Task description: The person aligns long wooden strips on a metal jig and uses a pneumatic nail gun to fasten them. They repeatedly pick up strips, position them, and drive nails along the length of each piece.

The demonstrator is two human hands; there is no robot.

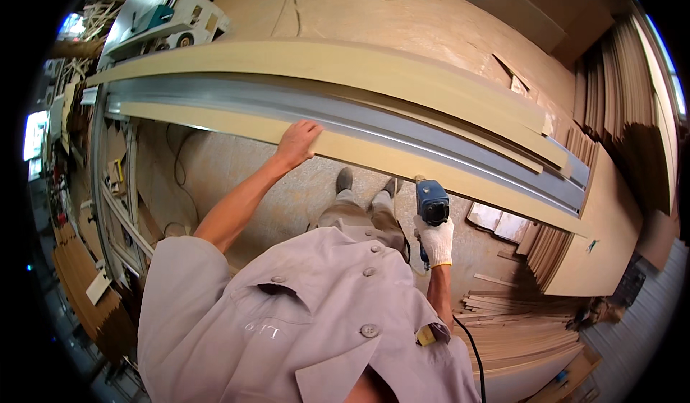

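Observation:
My bare left hand [298, 144] is closed over the near edge of a long, pale yellow board [345, 148], fingers on top. In a white knit glove, my right hand [436, 241] grips a blue corded power drill [433, 200] by its handle. The drill's front end meets the near edge of that board or lies very close to it; the bit cannot be made out. Behind the board runs a grey metal rail bed [287, 98], and beyond it lies a second long yellow board [345, 57].
Stacked brown panels [611, 80] stand at the far right, with more strips [517, 324] piled at lower right. A machine with a white body [190, 19] is at the far left. A black cable [471, 345] trails past my right forearm. My shoes [344, 180] are below the board.

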